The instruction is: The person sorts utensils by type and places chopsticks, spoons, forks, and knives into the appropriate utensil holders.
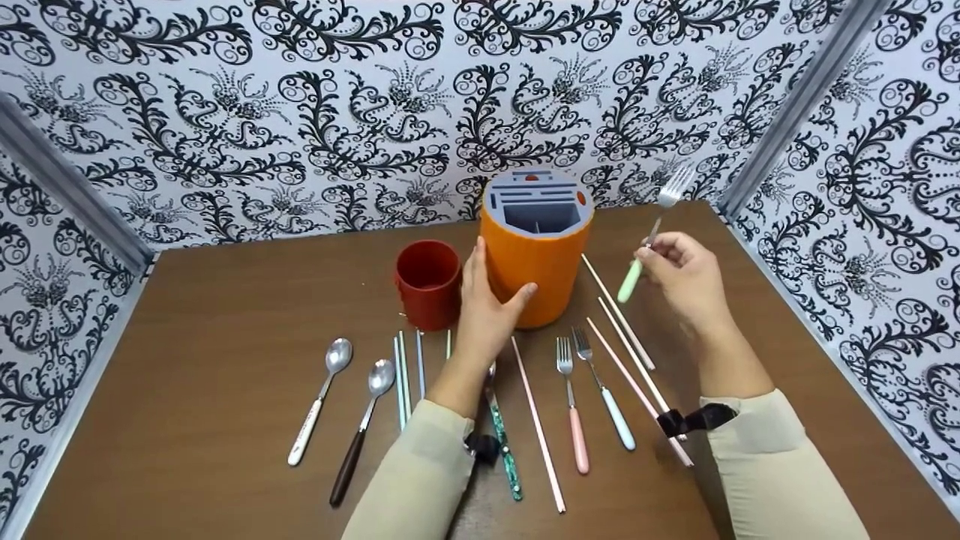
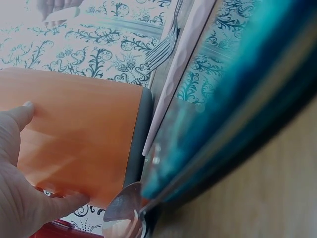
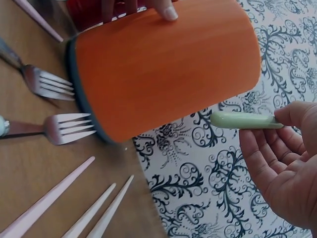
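Observation:
My left hand (image 1: 487,315) holds the side of an orange utensil holder (image 1: 536,277), thumb spread across its front and fingers along its left side. The holder stands upright, with a grey slotted insert (image 1: 532,196) in its top. To its right, my right hand (image 1: 686,277) pinches a fork (image 1: 636,274) between thumb and fingertips. This fork is raised above the table with its tines up; its pale green handle (image 3: 242,119) points toward the holder in the right wrist view. A red cup (image 1: 427,289) stands left of the holder, close by the left hand.
Spoons (image 1: 362,431) with white and dark handles lie at the left. A green-patterned handle (image 1: 504,442) lies beside the left forearm. Forks with pink (image 1: 577,442) and light blue (image 1: 617,420) handles and several chopsticks (image 1: 637,375) lie in front. Patterned walls (image 1: 360,112) enclose the table.

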{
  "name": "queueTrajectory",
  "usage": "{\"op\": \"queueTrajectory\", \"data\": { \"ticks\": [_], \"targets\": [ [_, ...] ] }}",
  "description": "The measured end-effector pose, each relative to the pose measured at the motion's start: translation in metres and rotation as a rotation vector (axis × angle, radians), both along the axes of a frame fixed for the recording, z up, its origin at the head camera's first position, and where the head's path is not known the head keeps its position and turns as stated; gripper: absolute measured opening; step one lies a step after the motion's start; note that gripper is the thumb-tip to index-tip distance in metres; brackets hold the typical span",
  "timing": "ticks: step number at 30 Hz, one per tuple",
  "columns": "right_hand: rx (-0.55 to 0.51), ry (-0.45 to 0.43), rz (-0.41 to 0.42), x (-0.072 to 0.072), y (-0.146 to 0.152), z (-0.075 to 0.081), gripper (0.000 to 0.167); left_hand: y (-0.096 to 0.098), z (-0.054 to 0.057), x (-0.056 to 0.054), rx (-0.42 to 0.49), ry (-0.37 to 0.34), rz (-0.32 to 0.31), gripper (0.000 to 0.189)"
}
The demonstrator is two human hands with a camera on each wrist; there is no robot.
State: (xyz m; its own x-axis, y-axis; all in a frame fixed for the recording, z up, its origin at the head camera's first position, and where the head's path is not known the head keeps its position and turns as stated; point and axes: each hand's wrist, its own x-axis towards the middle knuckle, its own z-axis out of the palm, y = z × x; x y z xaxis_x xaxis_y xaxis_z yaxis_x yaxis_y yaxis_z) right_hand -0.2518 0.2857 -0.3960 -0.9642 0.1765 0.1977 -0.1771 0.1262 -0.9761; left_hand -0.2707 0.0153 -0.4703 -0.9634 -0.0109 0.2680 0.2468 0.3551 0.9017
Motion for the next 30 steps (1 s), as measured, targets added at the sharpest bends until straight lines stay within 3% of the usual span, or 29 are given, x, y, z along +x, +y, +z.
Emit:
{"op": "queueTrajectory", "data": {
  "ticks": [8,16,23,30],
  "targets": [
    [0.005,0.024,0.022,-0.003,-0.011,0.02,0.01,0.0,0.0,-0.002,0.004,0.0,-0.003,0.103],
    [-0.1,0.089,0.013,-0.007,-0.027,0.033,0.004,-0.001,0.0,0.0,0.012,-0.014,0.001,0.104],
    [-0.153,0.105,0.034,-0.009,-0.038,0.042,0.018,-0.001,0.001,-0.001,0.014,-0.025,-0.003,0.104],
    [-0.212,0.154,0.036,-0.011,-0.051,0.051,0.002,0.0,0.003,0.001,0.008,-0.022,-0.006,0.104]
  ]
}}
